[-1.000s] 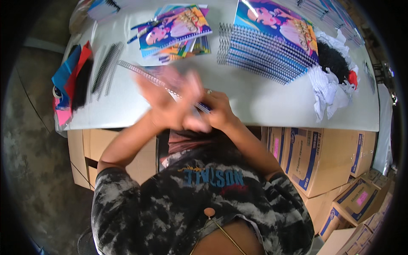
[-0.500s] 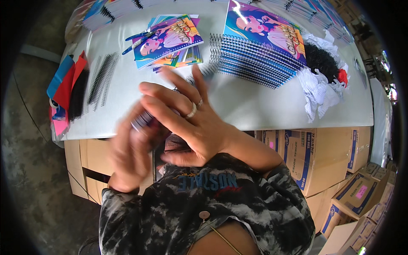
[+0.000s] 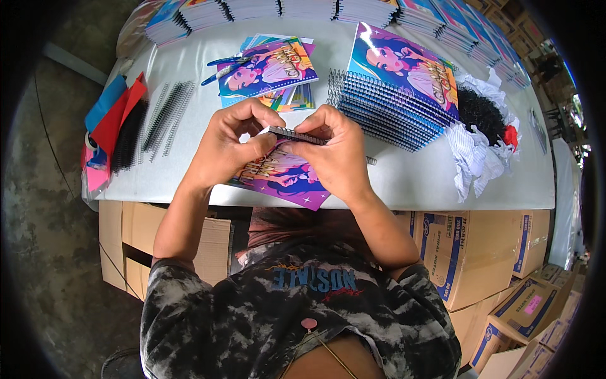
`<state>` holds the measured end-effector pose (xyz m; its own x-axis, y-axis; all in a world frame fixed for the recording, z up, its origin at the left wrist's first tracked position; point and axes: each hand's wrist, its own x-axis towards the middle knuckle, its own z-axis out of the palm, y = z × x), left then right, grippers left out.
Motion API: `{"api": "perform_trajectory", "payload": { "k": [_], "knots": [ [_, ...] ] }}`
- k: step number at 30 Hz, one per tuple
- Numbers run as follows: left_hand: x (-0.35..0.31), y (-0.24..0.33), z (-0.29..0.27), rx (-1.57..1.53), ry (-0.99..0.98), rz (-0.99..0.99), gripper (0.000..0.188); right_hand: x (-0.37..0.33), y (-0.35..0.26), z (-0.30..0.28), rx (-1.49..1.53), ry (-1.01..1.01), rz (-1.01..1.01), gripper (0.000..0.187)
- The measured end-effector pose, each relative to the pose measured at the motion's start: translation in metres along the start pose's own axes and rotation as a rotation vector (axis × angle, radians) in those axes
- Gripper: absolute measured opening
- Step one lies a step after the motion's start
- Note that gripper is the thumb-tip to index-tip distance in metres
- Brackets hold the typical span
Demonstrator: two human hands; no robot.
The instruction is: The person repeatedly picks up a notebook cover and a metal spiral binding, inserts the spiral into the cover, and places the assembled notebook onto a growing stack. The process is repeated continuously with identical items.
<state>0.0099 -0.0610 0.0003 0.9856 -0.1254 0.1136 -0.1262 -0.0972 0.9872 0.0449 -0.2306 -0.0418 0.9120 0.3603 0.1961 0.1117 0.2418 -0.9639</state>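
A notebook with a purple, illustrated cover is held at the table's front edge, its cover upside down to me. Along its far, punched edge runs a dark spiral coil. My left hand pinches the left end of that edge between thumb and fingers. On the right part, my right hand grips the same edge, thumb and forefinger at the coil. A short piece of coil shows past the right hand; whether it joins the notebook's coil is hidden.
Beyond my hands lie illustrated covers with pens on top. At right stands a pile of spiral notebooks, beside crumpled cloth. Loose coils and coloured sheets lie left. Cardboard boxes sit under the table.
My hands were blurred and close together, nearer my body. Now they are apart at the table edge, holding the notebook's coil edge. The table view has shifted slightly to the right.
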Motion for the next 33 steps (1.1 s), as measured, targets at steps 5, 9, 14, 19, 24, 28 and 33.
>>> {"api": "perform_trajectory", "payload": {
  "k": [5,9,14,19,24,28,33],
  "knots": [
    [0.009,-0.003,-0.001,0.116,-0.032,0.063,0.011,-0.004,0.002,0.004,-0.13,0.049,-0.087,0.026],
    [0.012,0.029,0.005,0.525,-0.051,0.292,0.02,-0.006,-0.026,-0.028,-0.131,0.135,-0.389,0.027],
    [0.058,0.058,0.029,0.25,0.561,0.542,0.022,0.005,-0.074,-0.108,-0.335,0.863,-0.737,0.047],
    [0.143,0.035,0.076,-0.077,0.666,0.568,0.039,0.037,-0.022,-0.184,-0.108,0.777,-0.523,0.077],
    [0.169,-0.062,0.099,1.006,0.684,0.698,0.023,0.036,-0.003,-0.173,-0.137,0.796,-0.385,0.062],
    [0.157,-0.063,0.109,0.628,0.704,0.471,0.029,0.04,0.008,-0.175,-0.251,0.919,-0.467,0.033],
    [0.159,-0.063,0.11,0.271,0.795,0.247,0.039,0.043,0.018,-0.169,-0.5,1.155,-0.581,0.019]
  ]
}}
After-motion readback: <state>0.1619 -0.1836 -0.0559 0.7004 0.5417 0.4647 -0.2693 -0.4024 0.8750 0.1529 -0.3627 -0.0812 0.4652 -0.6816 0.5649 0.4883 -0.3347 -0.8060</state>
